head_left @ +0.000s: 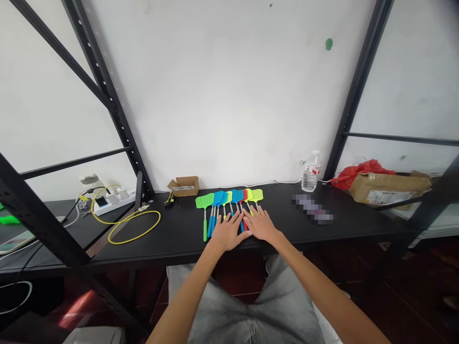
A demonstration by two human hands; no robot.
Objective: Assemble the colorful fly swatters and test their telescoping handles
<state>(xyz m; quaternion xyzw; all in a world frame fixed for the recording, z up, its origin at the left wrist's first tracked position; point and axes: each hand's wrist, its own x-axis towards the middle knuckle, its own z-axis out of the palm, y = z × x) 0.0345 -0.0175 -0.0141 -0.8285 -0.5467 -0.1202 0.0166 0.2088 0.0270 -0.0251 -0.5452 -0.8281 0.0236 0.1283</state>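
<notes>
Fly swatters (217,198), one row, on a black table (179,229): heads toward the white wall (233,95), most of them overlapping, handles toward the person; colours from left to right green, blue, yellow, blue, red, yellow. Left hand (225,235), palm down over the handles in the middle of the row, fingers straight and slightly parted, curled around nothing. Right hand (260,225), palm down over the handles toward the right end, fingers likewise extended and loose of any grip; the two hands meet or nearly meet at the thumbs. How firmly either presses cannot be told. Left of the row, near the wall: a small open cardboard box (185,187); farther left, a looped yellow cable (159,221) and a white power strip (116,201) with plugs in it. Right of the row: a blurred-out item (312,209), unidentifiable, lying flat; behind it, upright, a clear bottle (310,176) with a white cap. At far right: a larger cardboard box (364,188), taped and labelled, beside a red plastic bag (364,168).
</notes>
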